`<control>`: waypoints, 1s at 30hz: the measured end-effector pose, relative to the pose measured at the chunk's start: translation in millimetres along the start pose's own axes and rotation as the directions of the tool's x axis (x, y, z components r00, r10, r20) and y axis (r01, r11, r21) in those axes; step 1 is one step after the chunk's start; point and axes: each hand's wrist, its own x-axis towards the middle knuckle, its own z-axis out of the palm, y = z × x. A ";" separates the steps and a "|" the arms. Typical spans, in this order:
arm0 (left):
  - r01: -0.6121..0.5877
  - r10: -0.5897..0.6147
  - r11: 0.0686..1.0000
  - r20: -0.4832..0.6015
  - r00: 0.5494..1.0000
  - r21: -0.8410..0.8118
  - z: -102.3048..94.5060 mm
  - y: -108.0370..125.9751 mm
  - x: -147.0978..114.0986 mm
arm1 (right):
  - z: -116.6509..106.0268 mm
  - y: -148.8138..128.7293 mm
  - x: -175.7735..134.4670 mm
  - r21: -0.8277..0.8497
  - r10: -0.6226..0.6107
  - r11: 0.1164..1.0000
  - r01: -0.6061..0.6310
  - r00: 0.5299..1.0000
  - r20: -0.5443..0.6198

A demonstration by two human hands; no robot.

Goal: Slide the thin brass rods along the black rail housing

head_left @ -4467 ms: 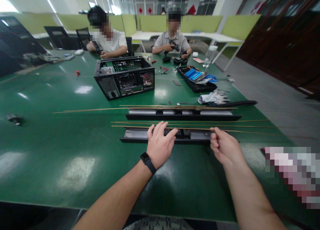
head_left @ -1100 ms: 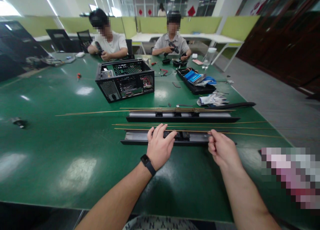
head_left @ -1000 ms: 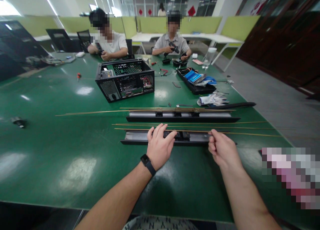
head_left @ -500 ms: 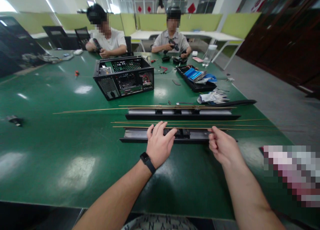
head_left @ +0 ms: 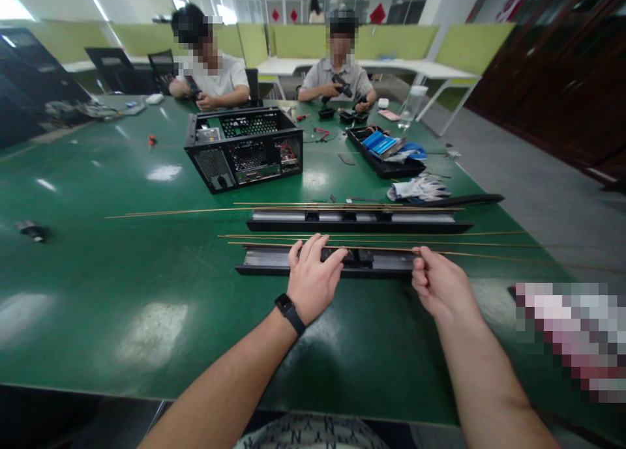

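Note:
Between the thumb and fingers of my right hand (head_left: pixel 439 281), a thin brass-coloured rod (head_left: pixel 386 249) is pinched over the right part of the near black-edged metal rail (head_left: pixel 267 259). My left hand (head_left: pixel 313 274) lies across that rail with its fingers spread, its thumb close to the same rod; whether it presses on it I cannot tell. Black blocks (head_left: pixel 362 259) sit in the rail channel, partly covered by this hand. More thin rods lie just beyond. A second rail (head_left: pixel 352 227) runs parallel behind, with several rods along its top.
An open black computer case (head_left: pixel 244 152) stands beyond the rails. To its right are a black tray (head_left: pixel 391 169) with blue items, white work gloves (head_left: pixel 420 188) and a clear bottle (head_left: pixel 412 107). Two people sit across the green table (head_left: pixel 122 260), holding dark tools.
My right hand has shifted slightly to the right, and the pinched rod has slid right with it. My left hand stays in place on the rail.

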 end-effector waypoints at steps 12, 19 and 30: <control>-0.005 0.005 1.000 -0.005 1.000 -0.002 0.8 0.0 -0.5 | 1.0 0.5 0.1 -0.028 0.015 1.000 -0.014 0.999 0.037; 0.001 -0.001 1.000 0.000 1.000 0.000 0.7 0.1 -0.4 | -0.4 0.6 0.4 -0.043 0.018 0.999 -0.015 0.998 0.057; -0.004 0.004 1.000 -0.011 1.000 -0.008 -0.9 1.5 0.5 | 1.0 -1.4 -2.1 -0.012 -0.002 1.000 0.002 1.000 0.002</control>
